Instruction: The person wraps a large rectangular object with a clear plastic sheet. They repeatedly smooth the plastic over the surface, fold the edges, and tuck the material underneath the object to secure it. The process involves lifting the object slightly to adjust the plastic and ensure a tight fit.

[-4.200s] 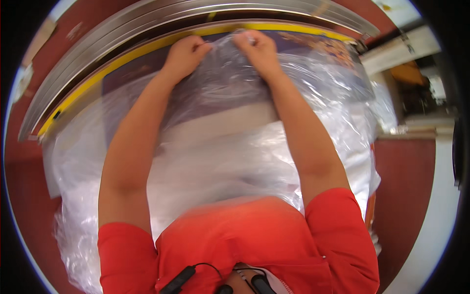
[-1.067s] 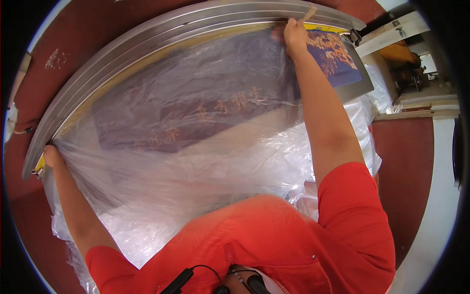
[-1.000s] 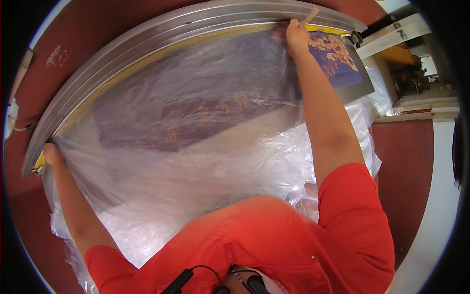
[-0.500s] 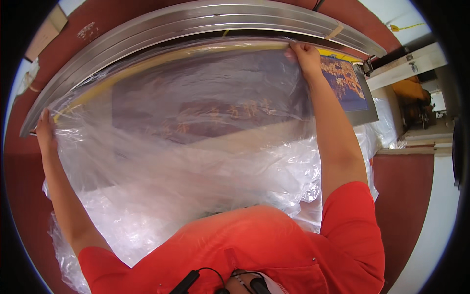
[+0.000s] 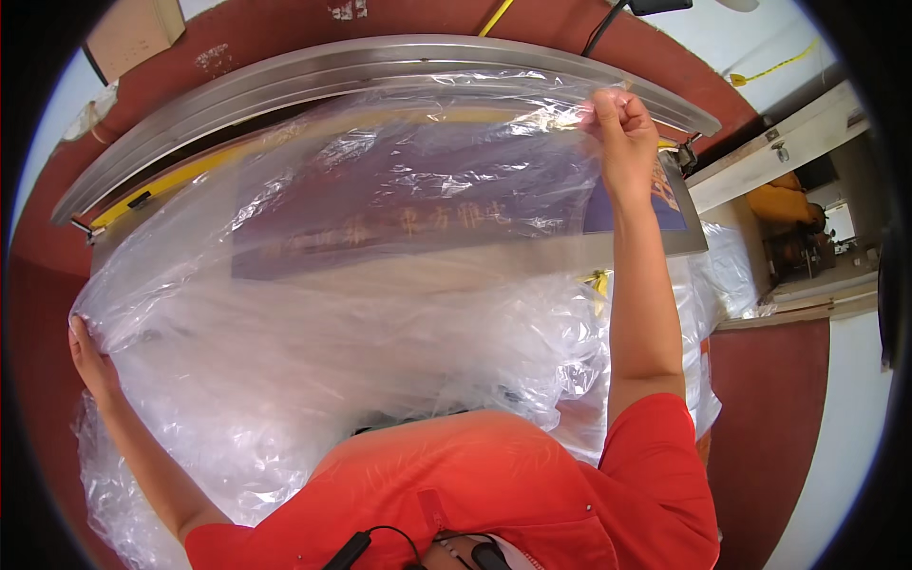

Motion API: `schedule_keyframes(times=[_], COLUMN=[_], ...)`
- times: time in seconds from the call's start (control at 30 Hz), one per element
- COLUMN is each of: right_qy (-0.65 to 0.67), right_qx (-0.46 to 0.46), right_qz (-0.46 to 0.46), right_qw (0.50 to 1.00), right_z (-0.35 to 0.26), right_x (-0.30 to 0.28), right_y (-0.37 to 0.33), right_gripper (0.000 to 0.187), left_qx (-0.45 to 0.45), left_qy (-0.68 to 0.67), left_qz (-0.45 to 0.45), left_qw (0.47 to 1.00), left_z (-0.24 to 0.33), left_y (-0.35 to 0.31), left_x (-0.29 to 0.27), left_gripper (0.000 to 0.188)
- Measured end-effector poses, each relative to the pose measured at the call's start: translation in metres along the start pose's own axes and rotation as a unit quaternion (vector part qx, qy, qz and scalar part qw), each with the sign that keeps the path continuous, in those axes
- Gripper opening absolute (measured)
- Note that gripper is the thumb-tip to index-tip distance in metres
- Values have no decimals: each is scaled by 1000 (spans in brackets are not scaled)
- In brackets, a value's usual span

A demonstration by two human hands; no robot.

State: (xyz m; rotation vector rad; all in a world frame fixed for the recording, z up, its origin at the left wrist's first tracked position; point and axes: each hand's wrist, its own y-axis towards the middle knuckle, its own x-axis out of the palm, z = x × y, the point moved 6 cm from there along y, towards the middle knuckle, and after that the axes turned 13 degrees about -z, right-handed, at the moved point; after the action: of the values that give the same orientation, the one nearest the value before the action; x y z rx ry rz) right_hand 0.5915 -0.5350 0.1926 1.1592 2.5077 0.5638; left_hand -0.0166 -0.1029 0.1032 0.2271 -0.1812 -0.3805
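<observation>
A big sheet of clear plastic film (image 5: 380, 313) stretches between my two hands. My left hand (image 5: 93, 359) pinches its left corner, low at the far left. Up at the right, my right hand (image 5: 622, 133) grips the sheet's upper edge with fingers closed. Beneath the film lies a dark panel (image 5: 313, 252) with gold characters and a picture at its right end; the film blurs most of it. Behind the film runs a long metal bar (image 5: 285, 76), with a yellow strip (image 5: 176, 180) along its near side.
Crumpled plastic film (image 5: 218, 456) is heaped close to my body. A clamp-like fitting (image 5: 686, 157) stands at the bar's right end. Beyond it is a white wooden rail (image 5: 779, 147). A cardboard piece (image 5: 133, 38) is at the upper left, and the floor (image 5: 769, 418) is dark red.
My left hand has come down toward me from the bar, drawing the film's left corner away. My right hand has shifted slightly right and lifted the film's edge, uncovering the yellow strip at left.
</observation>
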Motion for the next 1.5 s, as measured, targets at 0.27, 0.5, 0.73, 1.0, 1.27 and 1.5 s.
schedule_keyframes(times=[0.27, 0.5, 0.73, 1.0, 1.27, 1.5], right_qy=[5, 2, 19, 136, -63, -321], right_qx=[-30, -49, -58, -6, 263, -133], right_qz=[24, 32, 32, -54, -301, -427], right_qw=[999, 998, 998, 989, 914, 835], right_z=[-36, -41, -52, -55, -19, -13], right_x=[-19, -39, -46, -55, -7, 201], right_y=[-26, -36, -42, -61, -130, -184], right_gripper=[11, 11, 9, 13, 30, 54], left_qx=[54, 68, 89, 100, -210, -358], left_qy=[39, 47, 11, 94, 219, -144], left_qz=[19, 28, -10, 22, -102, -285], left_qw=[998, 996, 996, 990, 947, 877], left_z=[19, 55, 71, 76, 2, -78], left_y=[-17, -33, -28, -33, -149, -210], left_x=[10, 38, 54, 52, 36, 231], left_gripper=[20, 14, 14, 15, 20, 32])
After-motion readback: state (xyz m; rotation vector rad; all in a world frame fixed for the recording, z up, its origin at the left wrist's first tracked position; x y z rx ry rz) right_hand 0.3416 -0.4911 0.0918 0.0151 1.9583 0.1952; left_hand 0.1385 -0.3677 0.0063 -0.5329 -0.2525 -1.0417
